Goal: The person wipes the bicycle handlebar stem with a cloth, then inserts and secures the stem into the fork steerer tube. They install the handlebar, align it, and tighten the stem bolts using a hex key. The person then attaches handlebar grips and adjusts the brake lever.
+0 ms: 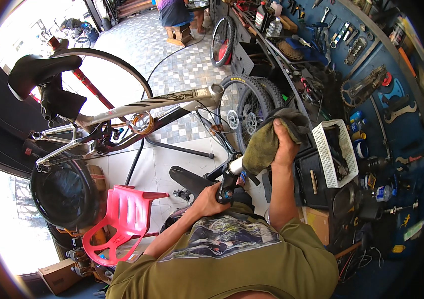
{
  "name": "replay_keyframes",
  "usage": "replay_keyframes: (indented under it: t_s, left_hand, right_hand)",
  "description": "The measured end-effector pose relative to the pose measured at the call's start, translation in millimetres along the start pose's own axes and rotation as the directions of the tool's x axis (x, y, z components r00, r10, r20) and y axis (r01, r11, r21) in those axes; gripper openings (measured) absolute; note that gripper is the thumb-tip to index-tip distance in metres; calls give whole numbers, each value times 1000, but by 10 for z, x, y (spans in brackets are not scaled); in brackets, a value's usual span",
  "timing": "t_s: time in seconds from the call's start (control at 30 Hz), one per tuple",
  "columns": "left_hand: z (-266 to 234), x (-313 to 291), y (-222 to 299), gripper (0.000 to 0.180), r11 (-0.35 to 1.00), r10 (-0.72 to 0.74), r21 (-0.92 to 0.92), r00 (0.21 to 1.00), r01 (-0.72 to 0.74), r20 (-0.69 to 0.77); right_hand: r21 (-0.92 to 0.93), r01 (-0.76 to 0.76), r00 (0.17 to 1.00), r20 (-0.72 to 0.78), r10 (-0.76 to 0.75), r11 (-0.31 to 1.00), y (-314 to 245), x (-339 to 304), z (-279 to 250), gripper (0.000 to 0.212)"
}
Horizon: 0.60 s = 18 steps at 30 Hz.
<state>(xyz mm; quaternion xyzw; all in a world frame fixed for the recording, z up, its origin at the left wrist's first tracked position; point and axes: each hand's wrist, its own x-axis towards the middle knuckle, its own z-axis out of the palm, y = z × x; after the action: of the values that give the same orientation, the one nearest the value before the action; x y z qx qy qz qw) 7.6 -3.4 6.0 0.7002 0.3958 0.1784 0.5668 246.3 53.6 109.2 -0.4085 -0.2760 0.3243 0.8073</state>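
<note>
My left hand [207,200] is closed around the black crown of a bicycle suspension fork [226,193], which lies in front of my body. My right hand [285,145] grips a greenish-brown rag [258,149], bunched round the end of the fork's pale steerer tube [237,165]. The cloth hides the tube's far end. A long black fender-like blade [186,178] extends left beside my left hand. Farther left, a white and black bicycle frame [172,99] is held up with its head tube bare, no fork in it.
A pink plastic chair [128,214] stands at my left, near a black tyre [62,192]. On the right are a white basket [339,154], a cluttered bench and a blue tool wall [341,79]. Wheels [247,107] lean ahead; a person [174,12] sits far off.
</note>
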Motion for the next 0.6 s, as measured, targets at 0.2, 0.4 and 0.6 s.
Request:
replay_keyframes:
  t_s: [0.2, 0.4, 0.6]
  left_hand:
    - [29, -12, -39, 47, 1000, -26, 13, 1000, 26, -5]
    - [36, 27, -7, 49, 1000, -13, 1, 999, 13, -41]
    - [19, 66, 1, 50, 999, -43, 15, 998, 44, -47]
  right_hand:
    - [70, -46, 999, 6, 46, 996, -81, 103, -67, 27]
    - [28, -88, 992, -92, 91, 996, 497, -156, -145, 37]
    - [-400, -129, 989, 9, 144, 908, 1005, -690, -201, 30]
